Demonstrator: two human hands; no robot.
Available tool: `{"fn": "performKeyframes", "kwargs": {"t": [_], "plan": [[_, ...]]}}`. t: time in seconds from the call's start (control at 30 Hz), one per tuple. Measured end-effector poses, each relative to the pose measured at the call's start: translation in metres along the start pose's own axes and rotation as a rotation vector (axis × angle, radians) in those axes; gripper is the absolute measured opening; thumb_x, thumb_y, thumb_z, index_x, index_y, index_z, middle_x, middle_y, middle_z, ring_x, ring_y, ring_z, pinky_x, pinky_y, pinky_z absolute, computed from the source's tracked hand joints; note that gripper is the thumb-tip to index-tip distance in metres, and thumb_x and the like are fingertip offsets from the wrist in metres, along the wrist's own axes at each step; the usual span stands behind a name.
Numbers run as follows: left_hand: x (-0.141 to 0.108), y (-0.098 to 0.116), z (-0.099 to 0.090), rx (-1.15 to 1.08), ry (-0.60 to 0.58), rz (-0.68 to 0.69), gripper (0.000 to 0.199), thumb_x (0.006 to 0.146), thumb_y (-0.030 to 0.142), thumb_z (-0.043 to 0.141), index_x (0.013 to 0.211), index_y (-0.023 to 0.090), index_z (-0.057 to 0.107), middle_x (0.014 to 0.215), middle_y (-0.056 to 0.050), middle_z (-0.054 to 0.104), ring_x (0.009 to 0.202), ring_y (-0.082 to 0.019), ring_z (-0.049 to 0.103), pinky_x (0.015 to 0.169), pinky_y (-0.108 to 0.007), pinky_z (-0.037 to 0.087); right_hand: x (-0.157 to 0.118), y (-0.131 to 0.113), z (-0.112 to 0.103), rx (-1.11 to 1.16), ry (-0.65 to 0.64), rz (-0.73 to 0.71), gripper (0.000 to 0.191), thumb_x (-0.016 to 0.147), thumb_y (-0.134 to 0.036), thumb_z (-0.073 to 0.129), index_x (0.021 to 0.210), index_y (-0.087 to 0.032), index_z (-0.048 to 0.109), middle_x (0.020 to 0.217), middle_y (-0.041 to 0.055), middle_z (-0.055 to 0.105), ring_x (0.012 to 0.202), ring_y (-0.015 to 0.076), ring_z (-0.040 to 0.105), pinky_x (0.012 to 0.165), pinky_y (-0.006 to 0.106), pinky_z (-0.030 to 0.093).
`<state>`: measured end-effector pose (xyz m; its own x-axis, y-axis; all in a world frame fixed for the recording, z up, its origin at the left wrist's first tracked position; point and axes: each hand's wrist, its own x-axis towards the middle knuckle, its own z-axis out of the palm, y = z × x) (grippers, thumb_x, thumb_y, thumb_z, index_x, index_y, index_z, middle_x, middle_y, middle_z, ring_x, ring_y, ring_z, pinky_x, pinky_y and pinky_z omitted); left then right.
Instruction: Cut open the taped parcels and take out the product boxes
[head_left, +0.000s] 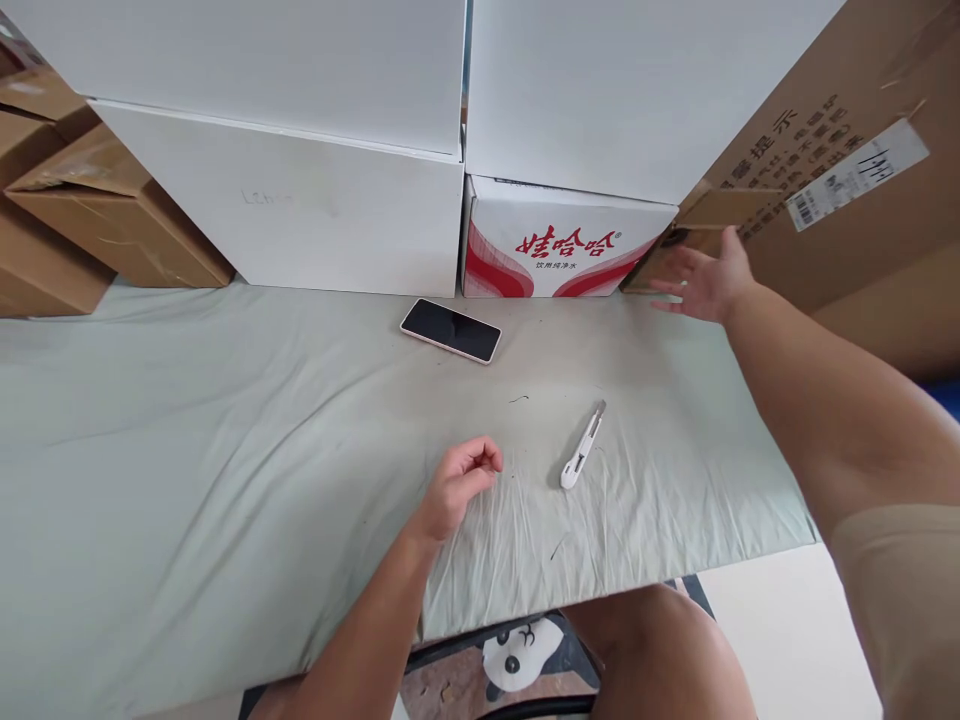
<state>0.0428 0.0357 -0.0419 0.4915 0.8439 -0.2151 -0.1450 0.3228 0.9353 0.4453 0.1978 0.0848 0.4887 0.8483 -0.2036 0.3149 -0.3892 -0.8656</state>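
Note:
My left hand (459,484) rests on the cloth near the table's front, its fingers loosely curled in and nothing visible in them. Off to the right, my right hand (709,280) is stretched out with its fingers spread, beside a small brown cardboard box (694,235). I cannot tell whether the fingertips touch that box. A white utility knife (581,450) lies on the cloth between my hands, blade end pointing away from me. Farther back lies a smartphone (451,331) with a dark screen and a pale rim.
White boxes (352,220) are stacked along the back, with a red-and-white printed carton (570,245) low among them. Brown cartons (120,210) stand at the left. A large cardboard box (862,200) with a label rises at the right. Pale green cloth (225,450) covers the table.

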Motion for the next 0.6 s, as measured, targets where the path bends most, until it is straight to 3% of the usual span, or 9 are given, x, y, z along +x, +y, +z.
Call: {"fn": "performKeyframes", "kwargs": {"t": [0.07,0.13,0.23,0.37,0.47,0.6], "plan": [[-0.001,0.002,-0.002,-0.005,-0.002,0.017,0.019,0.067,0.038,0.061,0.071,0.02,0.054,0.066,0.003,0.04,0.068,-0.015,0.032,0.066,-0.032,0.024,-0.009,-0.001,0.013,0.059,-0.092,0.086,0.085,0.109,-0.061,-0.002,0.165,-0.009,0.034,0.164,0.0316,0.039,0.11,0.0163,0.07,0.084,0.038,0.051],[-0.003,0.006,-0.004,-0.007,0.002,0.044,0.018,0.067,0.037,0.061,0.07,0.02,0.053,0.066,0.003,0.039,0.067,-0.015,0.032,0.067,-0.032,0.024,-0.022,0.002,0.022,0.057,-0.127,0.131,0.078,0.11,-0.061,0.009,0.157,-0.013,0.047,0.159,0.0256,0.05,0.104,0.0164,0.07,0.087,0.037,0.051],[-0.008,0.012,-0.006,-0.028,0.026,0.087,0.018,0.066,0.037,0.06,0.069,0.021,0.054,0.065,0.003,0.04,0.067,-0.015,0.033,0.068,-0.032,0.025,-0.046,0.002,0.033,0.033,-0.186,0.174,0.065,0.11,-0.058,0.02,0.134,-0.018,0.065,0.15,0.0204,0.061,0.095,0.0175,0.071,0.085,0.036,0.051],[-0.024,0.021,-0.009,-0.101,0.049,0.137,0.018,0.064,0.037,0.061,0.067,0.02,0.054,0.065,0.003,0.043,0.067,-0.015,0.034,0.069,-0.033,0.026,-0.084,-0.014,0.062,-0.016,-0.286,0.161,0.051,0.109,-0.053,0.031,0.106,-0.022,0.071,0.145,0.0165,0.066,0.092,0.0183,0.072,0.082,0.033,0.051],[-0.041,0.028,-0.016,-0.165,0.076,0.172,0.017,0.063,0.035,0.061,0.066,0.02,0.055,0.066,0.002,0.046,0.069,-0.015,0.037,0.07,-0.032,0.027,-0.116,-0.035,0.106,-0.196,-0.405,0.041,0.049,0.109,-0.047,0.027,0.101,-0.023,0.069,0.141,0.017,0.069,0.096,0.0209,0.075,0.082,0.033,0.055],[-0.067,0.039,-0.035,-0.246,0.137,0.237,0.015,0.062,0.033,0.061,0.066,0.02,0.056,0.066,0.002,0.046,0.069,-0.014,0.037,0.07,-0.033,0.026,-0.158,-0.063,0.202,-0.457,-0.556,-0.253,0.041,0.102,-0.042,0.034,0.103,-0.023,0.07,0.134,0.016,0.074,0.107,0.0255,0.076,0.088,0.037,0.06]]}}
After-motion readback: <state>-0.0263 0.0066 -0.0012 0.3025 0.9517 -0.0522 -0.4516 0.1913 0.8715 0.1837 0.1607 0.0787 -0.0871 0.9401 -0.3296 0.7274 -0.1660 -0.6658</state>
